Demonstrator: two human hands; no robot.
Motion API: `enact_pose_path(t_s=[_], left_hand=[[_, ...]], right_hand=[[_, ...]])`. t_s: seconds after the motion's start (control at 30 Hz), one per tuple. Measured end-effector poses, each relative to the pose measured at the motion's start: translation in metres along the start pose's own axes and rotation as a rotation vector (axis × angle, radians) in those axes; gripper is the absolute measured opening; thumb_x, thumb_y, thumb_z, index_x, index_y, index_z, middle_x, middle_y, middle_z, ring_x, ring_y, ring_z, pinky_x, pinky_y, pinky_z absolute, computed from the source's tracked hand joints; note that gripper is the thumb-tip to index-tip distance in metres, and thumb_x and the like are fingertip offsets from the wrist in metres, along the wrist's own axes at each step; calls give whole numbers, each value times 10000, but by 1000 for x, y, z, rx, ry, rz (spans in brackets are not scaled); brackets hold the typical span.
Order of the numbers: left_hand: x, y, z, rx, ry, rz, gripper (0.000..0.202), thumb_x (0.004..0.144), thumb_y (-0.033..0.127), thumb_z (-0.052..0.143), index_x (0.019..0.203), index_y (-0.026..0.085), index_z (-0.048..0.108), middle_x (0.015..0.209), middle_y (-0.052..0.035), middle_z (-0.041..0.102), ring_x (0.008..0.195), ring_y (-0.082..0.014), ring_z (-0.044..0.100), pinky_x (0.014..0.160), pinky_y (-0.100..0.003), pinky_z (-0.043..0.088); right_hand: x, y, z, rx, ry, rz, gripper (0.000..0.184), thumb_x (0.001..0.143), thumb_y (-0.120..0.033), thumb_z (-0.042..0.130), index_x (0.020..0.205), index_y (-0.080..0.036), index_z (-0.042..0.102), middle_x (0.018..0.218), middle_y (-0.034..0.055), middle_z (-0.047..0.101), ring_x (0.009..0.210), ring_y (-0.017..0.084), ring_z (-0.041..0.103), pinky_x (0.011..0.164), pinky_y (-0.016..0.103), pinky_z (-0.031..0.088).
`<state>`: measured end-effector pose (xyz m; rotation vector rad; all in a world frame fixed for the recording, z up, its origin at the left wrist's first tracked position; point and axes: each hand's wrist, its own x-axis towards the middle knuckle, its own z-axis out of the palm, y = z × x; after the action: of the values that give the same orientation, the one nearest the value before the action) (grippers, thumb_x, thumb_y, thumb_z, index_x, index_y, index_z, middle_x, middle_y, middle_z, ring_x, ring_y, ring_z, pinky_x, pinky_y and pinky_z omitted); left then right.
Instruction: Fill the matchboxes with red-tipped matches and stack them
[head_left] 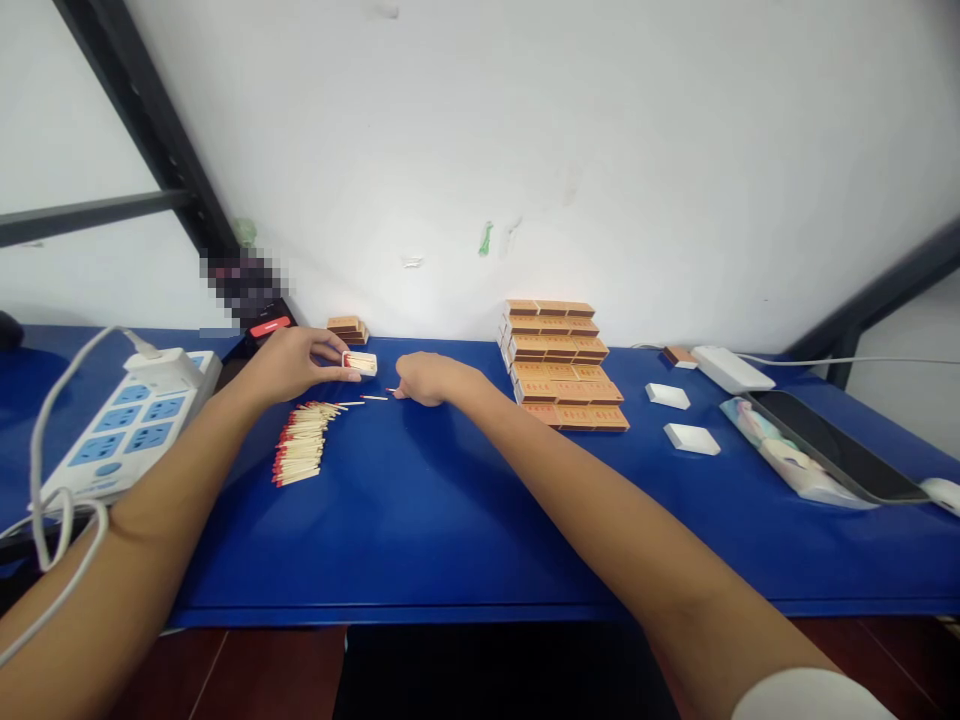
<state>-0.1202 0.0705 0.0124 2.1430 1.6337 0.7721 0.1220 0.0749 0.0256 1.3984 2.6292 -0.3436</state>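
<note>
My left hand grips the left end of a small white matchbox tray with matches lying in it. To the right of the tray, my right hand is closed in a pinch at the blue tabletop. A red-tipped match sticks out at its fingertips. A loose match lies just left of these fingers. Below my left hand spreads a pile of red-headed matches, with a few strays at its upper right.
Several orange matchboxes stand in stepped rows by the wall, with a smaller stack at the left. White trays lie right of the rows, near a phone. A power strip with a white cable sits at the left.
</note>
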Motion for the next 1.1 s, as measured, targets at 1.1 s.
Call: enact_pose_path(t_s=[1.1], left_hand=[[-10,34,11,-165,-149,-5,588,609,677,986,948,231,809,1011,-80,881,1003,-345,837,783,-350,642]], right_hand=[[6,11,1,404,301,-213,248,1065,-290,622,963,-127,778,858,56,775,728,143,611,665,258,407]])
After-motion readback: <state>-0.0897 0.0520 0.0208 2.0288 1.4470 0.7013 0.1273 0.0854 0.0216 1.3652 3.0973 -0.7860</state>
